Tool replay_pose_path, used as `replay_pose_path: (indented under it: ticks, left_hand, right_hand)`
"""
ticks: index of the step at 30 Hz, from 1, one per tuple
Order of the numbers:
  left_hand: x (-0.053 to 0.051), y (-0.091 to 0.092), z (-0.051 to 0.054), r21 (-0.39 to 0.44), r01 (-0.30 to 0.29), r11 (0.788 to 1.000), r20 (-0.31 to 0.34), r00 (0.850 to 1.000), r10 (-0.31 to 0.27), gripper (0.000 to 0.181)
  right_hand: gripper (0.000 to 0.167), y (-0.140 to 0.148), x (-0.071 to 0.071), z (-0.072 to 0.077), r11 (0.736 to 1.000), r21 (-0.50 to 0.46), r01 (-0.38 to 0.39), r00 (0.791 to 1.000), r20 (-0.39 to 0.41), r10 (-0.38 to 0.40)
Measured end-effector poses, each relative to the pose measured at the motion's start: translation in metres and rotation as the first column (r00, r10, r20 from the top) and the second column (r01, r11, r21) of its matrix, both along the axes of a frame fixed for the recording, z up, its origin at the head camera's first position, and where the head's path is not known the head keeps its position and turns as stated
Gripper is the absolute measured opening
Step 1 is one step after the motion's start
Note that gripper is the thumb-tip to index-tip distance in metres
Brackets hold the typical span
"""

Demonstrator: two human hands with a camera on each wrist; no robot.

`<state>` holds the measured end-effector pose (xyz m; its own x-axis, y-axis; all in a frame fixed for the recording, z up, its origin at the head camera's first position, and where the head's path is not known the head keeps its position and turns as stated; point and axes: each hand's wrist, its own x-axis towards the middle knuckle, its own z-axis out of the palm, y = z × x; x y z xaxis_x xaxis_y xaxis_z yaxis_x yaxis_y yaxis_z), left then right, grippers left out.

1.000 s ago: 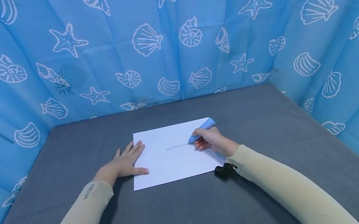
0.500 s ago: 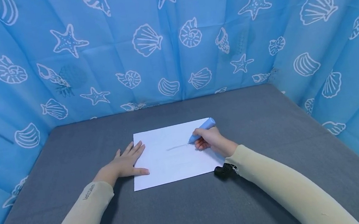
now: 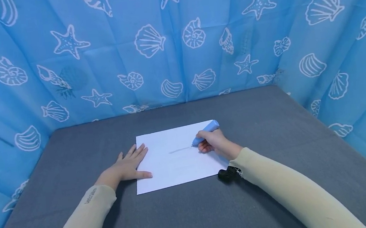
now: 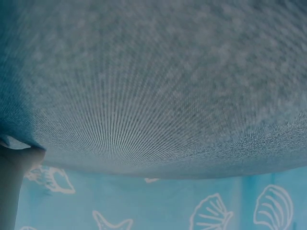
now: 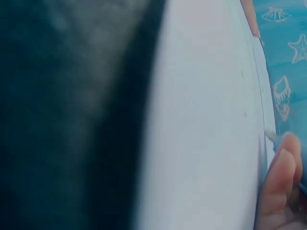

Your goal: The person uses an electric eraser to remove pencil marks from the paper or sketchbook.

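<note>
A white sheet of paper [image 3: 172,171] lies on the grey table, with a thin line drawn near its middle. The left hand [image 3: 126,166] rests with spread fingers on the paper's left edge. In the right hand [image 3: 218,142] a blue pen [image 3: 211,126] is gripped, its tip at the right end of the line. The right wrist view shows the curled fingers [image 5: 278,177] of the right hand near the pen tip, beside the paper [image 5: 201,115]. Only a small part of the left hand [image 4: 24,155] enters the left wrist view at its left edge.
A grey cloth covers the table [image 3: 181,219]. Blue curtains [image 3: 176,54] with white shells and starfish hang behind it and at both sides. A small black object [image 3: 227,174] is at the right wrist, by the paper's lower right corner.
</note>
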<state>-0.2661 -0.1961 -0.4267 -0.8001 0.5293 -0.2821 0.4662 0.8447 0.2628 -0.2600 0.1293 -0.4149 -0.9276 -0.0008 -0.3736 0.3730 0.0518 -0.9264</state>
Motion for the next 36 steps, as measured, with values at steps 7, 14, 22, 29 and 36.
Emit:
replay_pose_path:
  ticks: [7, 14, 22, 29, 36]
  left_hand:
    - [0.0005, 0.0012, -0.0004, -0.009, -0.009, 1.0, -0.008, 1.0, 0.009, 0.11]
    - [0.0003, 0.0013, -0.0006, -0.012, -0.01, 1.0, -0.015, 1.0, 0.009, 0.112]
    - [0.0, 0.0002, 0.0001, -0.013, -0.013, 1.0, -0.012, 1.0, 0.012, 0.11]
    - [0.0003, 0.0001, 0.002, -0.01, -0.008, 1.0, -0.01, 1.0, 0.008, 0.109]
    - [0.0006, -0.0001, 0.0024, -0.007, -0.011, 1.0, -0.005, 1.0, 0.011, 0.109]
  right_hand:
    - [0.021, -0.003, -0.0001, -0.0014, 1.0, 0.007, 0.009, 1.0, -0.013, -0.009]
    - [0.021, -0.0049, -0.0004, -0.0011, 1.0, -0.007, 0.013, 0.999, -0.03, -0.013]
    - [0.021, -0.0072, 0.0, -0.0005, 1.0, -0.005, 0.009, 0.999, -0.043, -0.009]
    - [0.021, -0.0067, -0.0003, -0.0007, 1.0, -0.002, 0.011, 1.0, -0.029, -0.011]
    - [0.02, -0.0081, -0.0008, -0.0007, 1.0, -0.014, 0.021, 0.999, -0.037, -0.022]
